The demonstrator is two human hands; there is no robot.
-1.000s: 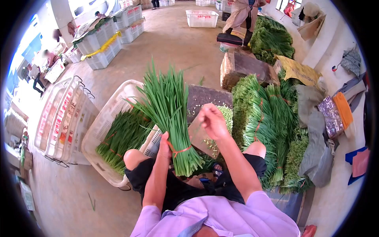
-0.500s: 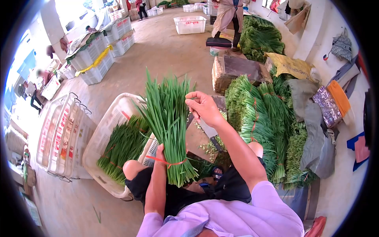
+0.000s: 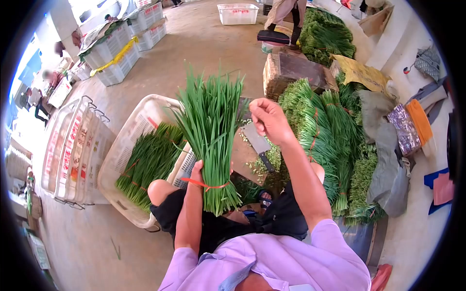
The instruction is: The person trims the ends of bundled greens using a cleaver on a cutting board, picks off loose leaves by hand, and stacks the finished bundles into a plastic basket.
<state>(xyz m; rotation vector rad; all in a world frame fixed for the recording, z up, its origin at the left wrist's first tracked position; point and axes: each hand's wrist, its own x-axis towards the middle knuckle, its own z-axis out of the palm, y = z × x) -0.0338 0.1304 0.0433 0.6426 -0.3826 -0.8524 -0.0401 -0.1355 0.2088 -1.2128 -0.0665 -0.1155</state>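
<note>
My left hand (image 3: 196, 173) is wrapped round the lower part of an upright bunch of long green stalks (image 3: 211, 131), near the red band (image 3: 206, 185) tied about it. Just right of the bunch, my right hand (image 3: 272, 120) is raised with its fingers curled together; whatever they may hold is too small to make out. Below that hand a cleaver (image 3: 257, 143) with a black handle lies on a board (image 3: 247, 160) strewn with cut green bits. Left of the bunch, a white crate (image 3: 109, 186) holds more banded bunches (image 3: 150, 165).
Piled bunches (image 3: 330, 140) lie at the right beside grey cloth (image 3: 388, 169). A brown block (image 3: 291, 75) stands beyond the board. Nested white crates (image 3: 73, 153) are at the left. Another person (image 3: 286, 14) stands at the back near a white crate (image 3: 238, 14).
The bunch has turned more upright, and its band now has a loose end sticking out left. My right hand moved up and right. The cleaver has come into view.
</note>
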